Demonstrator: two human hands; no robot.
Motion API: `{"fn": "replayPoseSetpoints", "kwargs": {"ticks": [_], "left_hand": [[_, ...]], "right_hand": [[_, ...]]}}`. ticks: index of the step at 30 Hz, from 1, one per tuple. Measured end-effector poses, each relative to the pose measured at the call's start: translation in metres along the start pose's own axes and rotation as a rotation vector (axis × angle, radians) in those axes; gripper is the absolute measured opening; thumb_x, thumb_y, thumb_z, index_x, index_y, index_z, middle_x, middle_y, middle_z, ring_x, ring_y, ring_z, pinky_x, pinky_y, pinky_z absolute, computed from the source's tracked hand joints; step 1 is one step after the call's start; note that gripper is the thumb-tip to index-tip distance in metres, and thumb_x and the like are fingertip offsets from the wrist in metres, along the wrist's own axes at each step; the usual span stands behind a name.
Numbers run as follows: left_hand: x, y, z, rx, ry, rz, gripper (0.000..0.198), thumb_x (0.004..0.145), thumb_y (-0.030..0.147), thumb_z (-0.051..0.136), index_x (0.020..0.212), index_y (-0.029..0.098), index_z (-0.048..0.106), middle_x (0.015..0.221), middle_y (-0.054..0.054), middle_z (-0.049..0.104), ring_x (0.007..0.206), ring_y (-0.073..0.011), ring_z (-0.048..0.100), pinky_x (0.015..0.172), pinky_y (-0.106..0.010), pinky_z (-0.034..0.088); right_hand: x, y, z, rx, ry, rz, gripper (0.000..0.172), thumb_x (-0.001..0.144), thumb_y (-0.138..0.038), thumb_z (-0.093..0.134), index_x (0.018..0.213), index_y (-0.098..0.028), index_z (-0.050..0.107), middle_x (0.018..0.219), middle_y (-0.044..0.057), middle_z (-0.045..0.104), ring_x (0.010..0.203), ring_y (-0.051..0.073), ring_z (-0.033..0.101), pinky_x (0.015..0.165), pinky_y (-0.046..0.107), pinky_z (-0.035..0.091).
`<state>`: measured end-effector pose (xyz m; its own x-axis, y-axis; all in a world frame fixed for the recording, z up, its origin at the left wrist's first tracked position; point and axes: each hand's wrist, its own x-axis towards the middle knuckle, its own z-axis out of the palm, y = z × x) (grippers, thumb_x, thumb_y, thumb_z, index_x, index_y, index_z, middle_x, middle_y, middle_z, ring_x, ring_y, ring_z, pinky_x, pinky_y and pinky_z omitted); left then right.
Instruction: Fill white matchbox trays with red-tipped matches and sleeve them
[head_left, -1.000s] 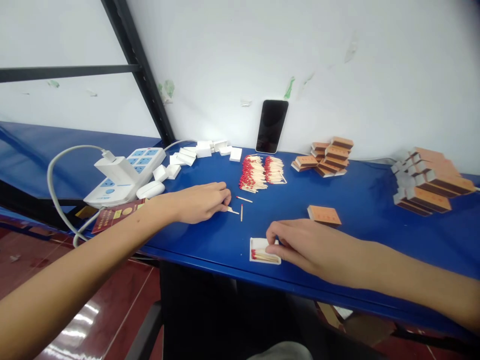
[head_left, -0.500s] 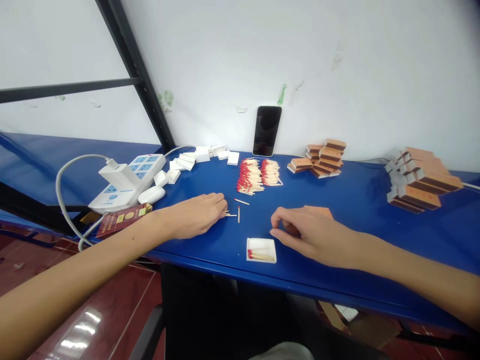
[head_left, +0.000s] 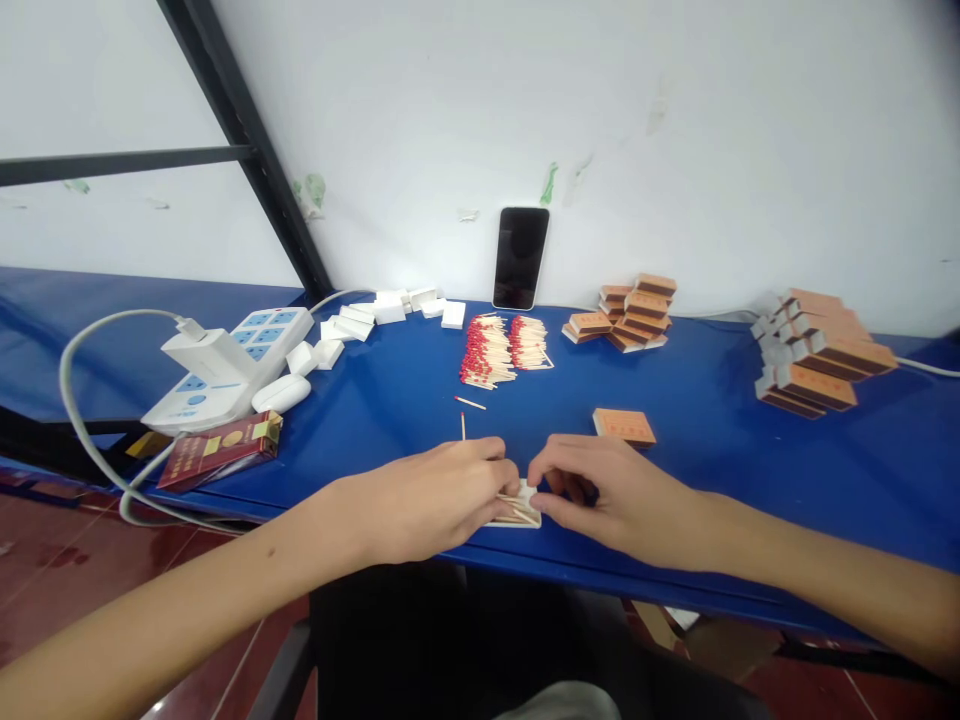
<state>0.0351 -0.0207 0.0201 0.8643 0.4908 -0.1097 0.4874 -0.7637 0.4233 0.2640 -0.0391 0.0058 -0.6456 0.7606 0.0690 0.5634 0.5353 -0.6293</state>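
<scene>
My left hand point(head_left: 442, 498) is over the white matchbox tray point(head_left: 534, 490), its fingers pinched on several matches point(head_left: 517, 507). The pale sticks point into the tray, and my fingers cover their heads and the tray's left part. My right hand point(head_left: 611, 497) is curled at the tray's right end, thumb and forefinger at its edge. Just beyond my left hand stands out a loose match point(head_left: 463, 426), partly hidden, and another match point(head_left: 470, 403) lies behind it. Farther back are two piles of red-headed matches, a larger pile point(head_left: 489, 352) and a smaller pile point(head_left: 529, 343).
An orange matchbox point(head_left: 625, 427) lies behind my right hand. Stacked matchboxes point(head_left: 645, 315) and a bigger stack point(head_left: 825, 350) are to the right. White trays point(head_left: 352, 322), a power strip point(head_left: 225, 370) and a dark red packet point(head_left: 221, 450) are left. A phone point(head_left: 520, 258) leans on the wall.
My left hand has moved right and nearer, from the loose matches to the tray, carrying matches. My right hand has come to the tray's right end, uncovering the orange matchbox. The view has shifted slightly.
</scene>
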Motion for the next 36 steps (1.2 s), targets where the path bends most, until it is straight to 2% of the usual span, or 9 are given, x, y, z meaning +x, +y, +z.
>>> {"fn": "replayPoseSetpoints", "kwargs": {"ticks": [6,10,13,16,20,23,28,32,36], "left_hand": [[0.002,-0.003,0.005,-0.149,0.15,0.012,0.013,0.095,0.026,0.062,0.095,0.017,0.071,0.086,-0.003,0.066,0.077,-0.0145,0.064,0.071,-0.026,0.049],[-0.003,-0.004,0.011,-0.227,0.233,0.009,0.01,0.094,0.021,0.063,0.098,0.017,0.071,0.09,-0.002,0.068,0.08,-0.0128,0.064,0.073,-0.023,0.049],[-0.009,-0.005,0.015,-0.265,0.267,-0.012,0.014,0.096,0.025,0.06,0.104,0.02,0.071,0.099,-0.002,0.065,0.082,-0.0116,0.063,0.074,-0.023,0.049],[-0.014,-0.005,0.02,-0.233,0.284,-0.049,0.017,0.096,0.029,0.061,0.109,0.023,0.069,0.106,-0.003,0.059,0.085,-0.0122,0.061,0.076,-0.025,0.05],[-0.016,-0.007,0.023,-0.125,0.339,-0.117,0.025,0.095,0.032,0.061,0.117,0.021,0.067,0.116,-0.007,0.052,0.097,-0.017,0.06,0.083,-0.03,0.051],[-0.016,-0.009,0.024,-0.096,0.296,-0.154,0.027,0.097,0.035,0.058,0.118,0.02,0.066,0.115,-0.007,0.054,0.097,-0.0182,0.06,0.085,-0.032,0.051],[-0.015,-0.008,0.025,-0.124,0.289,-0.135,0.019,0.097,0.032,0.058,0.11,0.02,0.066,0.11,-0.005,0.056,0.096,-0.018,0.06,0.085,-0.032,0.05],[-0.016,-0.004,0.027,-0.164,0.29,-0.148,0.013,0.097,0.029,0.059,0.106,0.021,0.063,0.111,-0.004,0.055,0.099,-0.018,0.058,0.087,-0.033,0.048],[-0.02,0.007,0.026,-0.159,0.243,-0.175,0.01,0.098,0.028,0.056,0.105,0.021,0.06,0.113,-0.005,0.055,0.107,-0.0211,0.055,0.094,-0.037,0.047]], "right_hand": [[0.009,-0.002,0.002,0.101,-0.1,0.067,0.02,0.093,-0.032,0.056,0.081,-0.02,0.067,0.065,-0.004,0.061,0.056,0.009,0.05,0.054,0.022,0.038],[0.009,-0.004,0.0,0.065,-0.079,0.045,0.017,0.089,-0.033,0.061,0.082,-0.019,0.067,0.067,-0.003,0.061,0.059,0.009,0.052,0.055,0.022,0.038],[0.01,-0.004,0.001,0.082,-0.061,0.052,0.013,0.086,-0.029,0.062,0.08,-0.019,0.066,0.064,-0.004,0.059,0.057,0.009,0.05,0.054,0.022,0.038],[0.015,-0.004,-0.002,0.154,-0.116,0.098,0.013,0.087,-0.026,0.06,0.078,-0.019,0.067,0.061,-0.005,0.058,0.054,0.008,0.048,0.052,0.021,0.037],[0.021,-0.005,-0.011,0.177,-0.206,0.127,0.017,0.089,-0.027,0.059,0.079,-0.019,0.07,0.058,-0.005,0.057,0.053,0.008,0.045,0.05,0.022,0.034],[0.024,-0.004,-0.013,0.162,-0.226,0.109,0.019,0.09,-0.028,0.057,0.081,-0.019,0.071,0.062,-0.004,0.059,0.055,0.009,0.045,0.05,0.023,0.033],[0.024,-0.004,-0.004,0.104,-0.122,0.125,0.02,0.089,-0.028,0.06,0.07,-0.019,0.062,0.055,-0.007,0.053,0.051,0.008,0.043,0.05,0.023,0.031],[0.026,-0.004,-0.006,0.063,-0.098,0.133,0.022,0.087,-0.033,0.063,0.07,-0.02,0.06,0.055,-0.007,0.052,0.051,0.007,0.044,0.05,0.023,0.032],[0.042,0.006,-0.009,-0.115,0.06,0.104,0.017,0.09,-0.028,0.058,0.075,-0.02,0.062,0.059,-0.005,0.055,0.055,0.009,0.046,0.054,0.024,0.032]]}}
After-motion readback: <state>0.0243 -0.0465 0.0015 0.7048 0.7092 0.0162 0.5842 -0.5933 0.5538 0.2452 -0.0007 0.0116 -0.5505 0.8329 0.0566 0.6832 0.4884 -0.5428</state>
